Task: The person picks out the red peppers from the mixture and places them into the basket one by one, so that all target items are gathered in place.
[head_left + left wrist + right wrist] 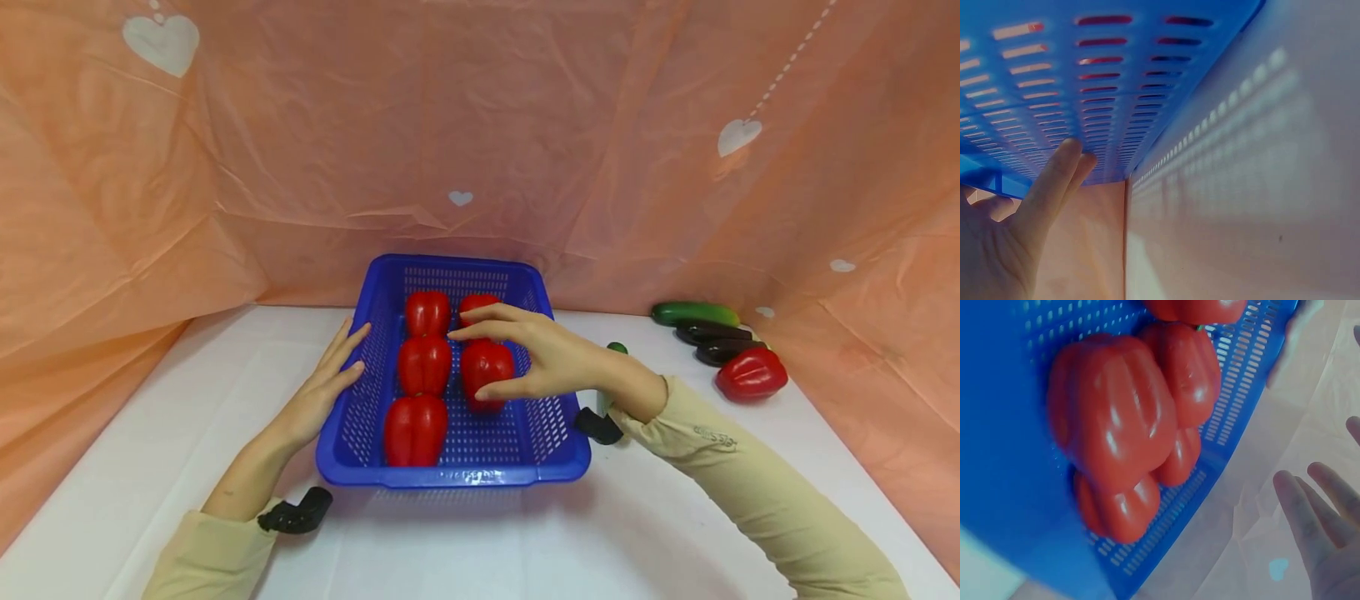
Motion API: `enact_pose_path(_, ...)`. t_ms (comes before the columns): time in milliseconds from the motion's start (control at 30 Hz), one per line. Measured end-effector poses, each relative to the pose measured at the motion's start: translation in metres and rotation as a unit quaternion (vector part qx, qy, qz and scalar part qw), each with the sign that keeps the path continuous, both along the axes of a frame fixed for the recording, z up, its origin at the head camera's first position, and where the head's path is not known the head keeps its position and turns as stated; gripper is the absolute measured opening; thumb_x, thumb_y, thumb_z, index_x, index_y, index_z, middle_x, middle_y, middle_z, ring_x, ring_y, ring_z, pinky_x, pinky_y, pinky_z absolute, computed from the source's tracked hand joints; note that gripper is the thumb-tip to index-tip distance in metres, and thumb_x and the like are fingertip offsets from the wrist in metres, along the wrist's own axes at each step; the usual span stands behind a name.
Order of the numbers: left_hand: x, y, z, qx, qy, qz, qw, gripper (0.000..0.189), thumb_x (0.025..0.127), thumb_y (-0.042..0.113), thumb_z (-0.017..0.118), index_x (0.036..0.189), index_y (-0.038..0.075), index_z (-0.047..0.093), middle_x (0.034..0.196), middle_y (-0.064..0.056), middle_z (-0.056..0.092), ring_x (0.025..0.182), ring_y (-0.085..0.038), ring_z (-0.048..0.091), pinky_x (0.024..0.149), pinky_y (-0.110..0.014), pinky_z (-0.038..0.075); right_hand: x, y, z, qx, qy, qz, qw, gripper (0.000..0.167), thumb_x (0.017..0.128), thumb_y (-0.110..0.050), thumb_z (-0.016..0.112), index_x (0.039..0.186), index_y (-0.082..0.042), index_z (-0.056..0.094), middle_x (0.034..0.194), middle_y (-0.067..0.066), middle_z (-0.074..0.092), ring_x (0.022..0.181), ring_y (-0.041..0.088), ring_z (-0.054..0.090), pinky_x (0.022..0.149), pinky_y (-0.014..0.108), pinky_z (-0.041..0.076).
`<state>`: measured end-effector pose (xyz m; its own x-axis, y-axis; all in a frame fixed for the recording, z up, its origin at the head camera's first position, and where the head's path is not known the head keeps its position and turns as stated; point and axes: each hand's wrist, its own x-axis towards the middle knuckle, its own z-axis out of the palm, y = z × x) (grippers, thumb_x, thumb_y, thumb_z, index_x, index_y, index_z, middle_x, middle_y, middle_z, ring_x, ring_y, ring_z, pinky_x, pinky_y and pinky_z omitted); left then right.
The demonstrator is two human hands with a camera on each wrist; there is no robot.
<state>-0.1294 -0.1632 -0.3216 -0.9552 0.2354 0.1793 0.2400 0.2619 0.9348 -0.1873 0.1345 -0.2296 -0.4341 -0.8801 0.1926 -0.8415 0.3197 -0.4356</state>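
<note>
A blue perforated basket stands on the white table with several red bell peppers inside, three of them in a left-hand column. Straight fingers of my left hand lie along the basket's left side; the left wrist view shows that hand beside the slotted outer wall. Above the basket's right half hovers my right hand, thumb and fingers spread over a bell pepper. In the right wrist view, that hand holds nothing and appears apart from the nearest peppers.
On the table's right side lie a green cucumber, two dark eggplants and one red bell pepper. Another green item is mostly hidden behind the right forearm. An orange cloth hangs behind.
</note>
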Motion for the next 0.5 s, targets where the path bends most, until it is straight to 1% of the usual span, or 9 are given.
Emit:
enact_pose_path(233, 0.000, 0.000, 0.000, -0.001, 0.000, -0.003, 1.0000, 0.054, 0.101, 0.015, 0.035, 0.152, 0.002, 0.020, 0.160, -0.016, -0.010, 0.146, -0.039, -0.013, 0.108, -0.069, -0.008, 0.000, 0.017, 0.003, -0.019, -0.005, -0.033, 0.9993, 0.063, 0.077, -0.025, 0.079, 0.134, -0.012, 0.056, 0.142, 0.012, 0.048, 0.132, 0.026, 0.043, 0.101, 0.047, 0.045)
enact_pose_path(300, -0.001, 0.001, 0.000, -0.001, 0.000, -0.002, 1.0000, 0.054, 0.101, 0.015, 0.035, 0.152, 0.001, 0.020, 0.160, -0.017, -0.010, 0.146, -0.039, -0.013, 0.108, -0.069, -0.008, 0.000, 0.021, 0.003, -0.017, -0.003, -0.043, 0.9989, 0.063, 0.077, -0.026, 0.079, 0.134, -0.013, 0.056, 0.142, 0.011, 0.047, 0.132, 0.025, 0.043, 0.101, 0.047, 0.045)
enact_pose_path(400, -0.001, 0.001, 0.000, 0.000, 0.001, -0.001, 1.0000, 0.054, 0.101, 0.014, 0.035, 0.151, 0.001, 0.020, 0.160, -0.017, -0.010, 0.146, -0.039, -0.013, 0.108, -0.068, -0.008, 0.001, 0.026, 0.003, -0.016, -0.005, -0.057, 0.9982, 0.063, 0.077, -0.026, 0.079, 0.135, -0.013, 0.056, 0.143, 0.011, 0.046, 0.132, 0.027, 0.043, 0.101, 0.049, 0.044)
enact_pose_path(500, -0.001, 0.001, 0.000, 0.000, 0.002, -0.002, 1.0000, 0.054, 0.101, 0.014, 0.035, 0.151, 0.001, 0.021, 0.160, -0.017, -0.010, 0.146, -0.039, -0.013, 0.109, -0.068, -0.008, 0.002, 0.031, 0.002, -0.017, -0.006, -0.079, 0.9967, 0.062, 0.078, -0.026, 0.079, 0.134, -0.013, 0.056, 0.144, 0.011, 0.045, 0.133, 0.030, 0.042, 0.102, 0.052, 0.043)
